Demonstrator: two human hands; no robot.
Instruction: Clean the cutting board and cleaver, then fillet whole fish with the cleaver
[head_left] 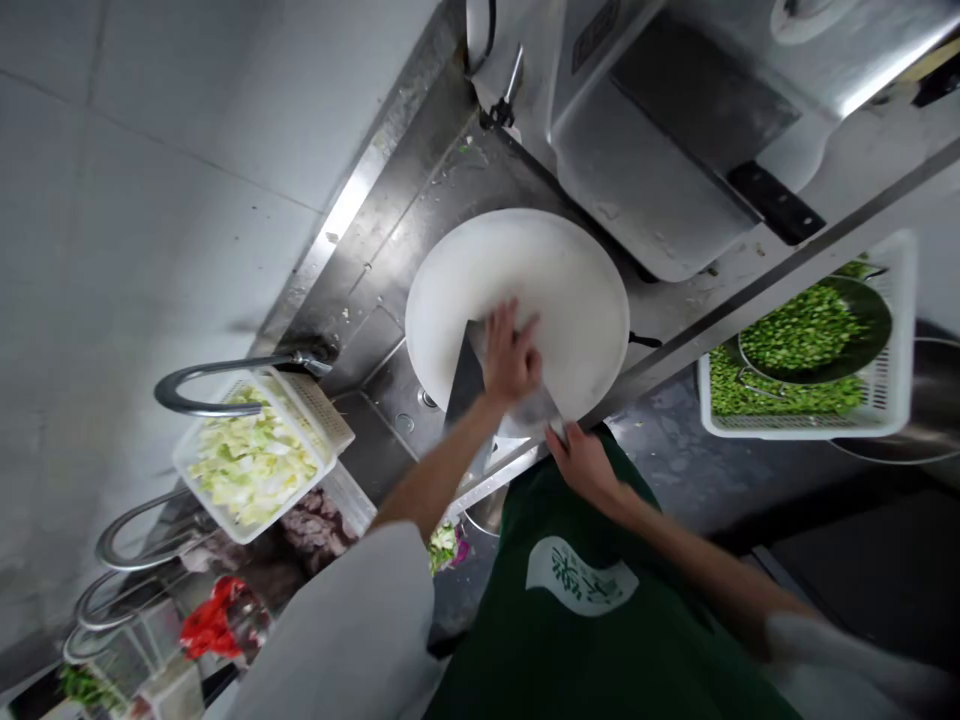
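A broad metal cleaver (pixel 537 408) lies low over the near part of a round white cutting board (pixel 570 290). Its handle end is in my right hand (pixel 583 462), whose fingers are closed around it at the board's near edge. My left hand (pixel 510 360) reaches over the blade with fingers spread, slightly blurred, at the blade's upper edge; whether it presses on metal or board I cannot tell. A dark flat surface (pixel 463 375) shows left of that hand, and my forearm hides how it joins the cleaver. No food shows on the board.
At left, a white basket of chopped cabbage (pixel 255 460) stands under a curved faucet (pixel 202 390). A second cleaver (pixel 712 100) rests on a metal machine (pixel 645 190) at upper right. Right, a white basket (pixel 810 430) holds chopped greens and a strainer (pixel 874 320).
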